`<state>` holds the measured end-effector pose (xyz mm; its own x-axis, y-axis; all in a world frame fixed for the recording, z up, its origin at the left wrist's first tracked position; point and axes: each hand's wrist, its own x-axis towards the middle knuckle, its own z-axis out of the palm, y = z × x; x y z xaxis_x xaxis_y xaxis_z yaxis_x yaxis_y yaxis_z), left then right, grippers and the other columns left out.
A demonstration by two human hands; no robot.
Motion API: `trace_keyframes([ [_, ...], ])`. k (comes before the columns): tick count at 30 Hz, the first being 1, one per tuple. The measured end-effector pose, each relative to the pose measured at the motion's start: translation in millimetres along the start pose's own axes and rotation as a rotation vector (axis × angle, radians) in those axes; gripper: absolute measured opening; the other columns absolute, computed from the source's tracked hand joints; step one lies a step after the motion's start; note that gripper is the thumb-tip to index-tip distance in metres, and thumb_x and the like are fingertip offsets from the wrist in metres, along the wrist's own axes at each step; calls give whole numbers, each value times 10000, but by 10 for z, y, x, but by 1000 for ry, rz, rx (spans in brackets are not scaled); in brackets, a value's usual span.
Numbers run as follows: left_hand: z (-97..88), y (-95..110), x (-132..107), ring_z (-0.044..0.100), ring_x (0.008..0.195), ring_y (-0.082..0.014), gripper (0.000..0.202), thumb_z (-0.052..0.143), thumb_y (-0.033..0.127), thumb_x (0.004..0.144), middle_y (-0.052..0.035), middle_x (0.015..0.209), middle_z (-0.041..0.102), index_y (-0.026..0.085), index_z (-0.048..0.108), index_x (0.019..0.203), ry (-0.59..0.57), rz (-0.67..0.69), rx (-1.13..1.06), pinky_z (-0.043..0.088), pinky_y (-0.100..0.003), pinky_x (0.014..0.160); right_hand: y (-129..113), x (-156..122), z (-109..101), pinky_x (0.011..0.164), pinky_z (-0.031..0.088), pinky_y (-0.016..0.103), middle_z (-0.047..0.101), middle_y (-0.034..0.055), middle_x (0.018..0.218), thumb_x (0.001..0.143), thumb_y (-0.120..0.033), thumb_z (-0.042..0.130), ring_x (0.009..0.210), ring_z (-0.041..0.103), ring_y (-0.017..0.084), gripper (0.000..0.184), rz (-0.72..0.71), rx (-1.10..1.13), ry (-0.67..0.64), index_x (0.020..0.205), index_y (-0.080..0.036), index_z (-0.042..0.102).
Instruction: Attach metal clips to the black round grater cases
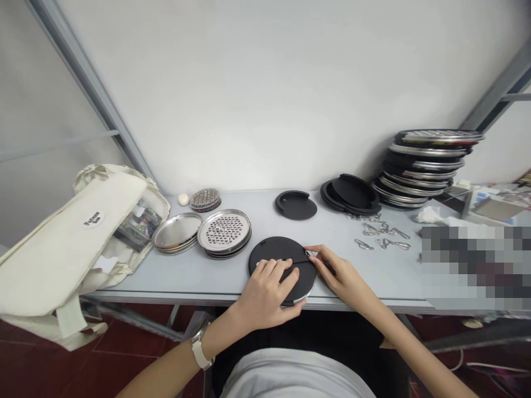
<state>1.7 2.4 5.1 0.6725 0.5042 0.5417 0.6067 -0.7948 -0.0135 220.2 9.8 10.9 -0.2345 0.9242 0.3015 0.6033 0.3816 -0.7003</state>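
Where my work lies, with twelve o'clock toward the wall (pixel 249 110), the black disc (pixel 276 249) sits flat at the near side of the table (pixel 174 276), its six o'clock rim coming right up to the front edge. Open tabletop stretches between it and the wall at eleven o'clock, and more lies bare at three, beyond my right wrist. The pile of grater plates (pixel 224 229) stands close by at ten o'clock, leaving only a narrow gap; the rimmed plates (pixel 178 231) are further along that way, and the cream bag (pixel 74 232) takes up the table end toward nine. A single black holder (pixel 296 210) lies at twelve, well apart from my fingers, and the tall stack (pixel 423 171) rises at two, with loose metal clips (pixel 385 243) scattered on its near side.

My left hand (pixel 269 290) reaches in from seven o'clock and grips the disc, fingers spread over its face, thumb along the rim at five. My right hand (pixel 338 276) comes from four, palm low, index finger and thumb meeting the edge near two, by a small wire piece (pixel 307 253); I cannot tell whether they pinch it.
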Motion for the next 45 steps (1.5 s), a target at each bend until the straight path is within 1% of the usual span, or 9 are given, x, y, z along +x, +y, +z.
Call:
trace_keyframes([
  [6, 5, 0, -5, 543, 1030, -283, 478, 529, 451, 879, -140, 1249, 576, 140, 568, 1240, -8, -7, -5, 432, -434, 874, -14, 4, -1, 651, 495, 282, 631, 16, 740, 985, -362, 384, 651, 617, 181, 234, 2, 17, -6, 1105, -206, 511],
  [10, 3, 1, -7, 544, 1033, -284, 477, 534, 446, 875, -141, 1251, 573, 138, 568, 1237, -12, -6, 1, 433, -431, 871, -1, 1, 4, 645, 489, 274, 637, 11, 751, 988, -369, 381, 643, 612, 178, 211, 1, 26, -6, 1091, -220, 489],
  [14, -3, 4, 2, 546, 1029, -278, 475, 546, 441, 868, -141, 1244, 576, 138, 569, 1234, -5, -5, 2, 437, -425, 866, -11, 0, 5, 627, 486, 270, 618, -6, 703, 992, -376, 364, 613, 607, 179, 207, 10, 29, -17, 1091, -229, 470],
  [21, -4, 2, 2, 543, 1023, -281, 472, 529, 448, 879, -139, 1244, 577, 133, 572, 1228, -5, -3, -3, 434, -427, 867, -29, -8, 11, 639, 483, 282, 652, 22, 767, 1000, -373, 341, 679, 639, 203, 192, 44, 36, -49, 1100, -236, 432],
  [29, -11, 5, 7, 557, 1023, -273, 485, 577, 445, 846, -142, 1222, 588, 149, 571, 1229, 6, -2, 10, 445, -421, 862, -15, -4, 26, 633, 498, 297, 675, 42, 784, 996, -364, 340, 719, 665, 223, 188, 24, 21, -35, 1102, -234, 424],
  [37, 2, -2, -1, 543, 1021, -283, 475, 527, 451, 878, -138, 1244, 575, 134, 571, 1229, -7, -1, -10, 433, -423, 861, -9, -7, 41, 638, 493, 302, 693, 69, 852, 996, -339, 316, 735, 673, 231, 197, 31, -29, -46, 1127, -224, 408],
  [45, -10, 1, -3, 544, 1018, -282, 472, 513, 452, 886, -136, 1242, 573, 134, 570, 1230, -14, -2, -12, 430, -417, 855, -11, -12, 39, 661, 492, 315, 686, 68, 842, 998, -335, 314, 753, 674, 239, 190, 37, -23, -56, 1124, -223, 401],
])
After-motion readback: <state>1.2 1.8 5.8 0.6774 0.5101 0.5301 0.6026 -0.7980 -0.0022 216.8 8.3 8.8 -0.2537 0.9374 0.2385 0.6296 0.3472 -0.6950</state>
